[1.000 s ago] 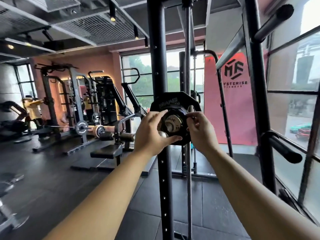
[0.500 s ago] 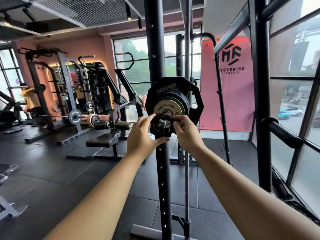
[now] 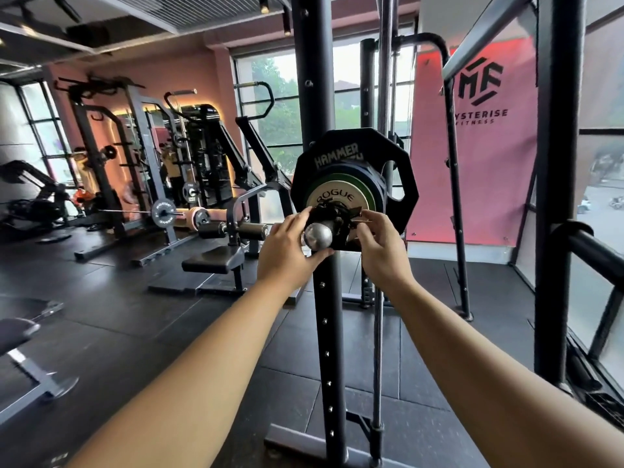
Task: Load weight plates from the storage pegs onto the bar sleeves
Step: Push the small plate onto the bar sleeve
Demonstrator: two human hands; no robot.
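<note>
Right now both hands are closed on a black collar (image 3: pixel 334 220) that sits on the bar sleeve (image 3: pixel 317 235). The sleeve's rounded steel end pokes out toward the camera, between the two hands. The left hand (image 3: pixel 290 248) curls around the collar from the left, fingers over the top and thumb tucked under the steel end. The right hand (image 3: pixel 381 251) pinches the collar's right side with thumb and fingertips; a small lever or tab seems to be in that pinch, though blur hides the detail.

The plates are already on the sleeve, behind the collar. Nearest is a small pale Rogue plate (image 3: pixel 337 196) with a green rim, and the collar looks pressed close to its face. Behind it hangs a larger black many-sided plate marked HAMMER (image 3: pixel 337 157) — its grip slots show at the right edge. How many plates lie between those two cannot be made out.

A black upright post (image 3: pixel 309 79) with a row of holes runs top to bottom just behind the sleeve. To the right hangs a red banner (image 3: pixel 472 157) with a logo, beside tall windows. Farther left, across the dark rubber floor (image 3: pixel 135 332), another barbell (image 3: pixel 163 213) — also loaded — rests in a rack.
</note>
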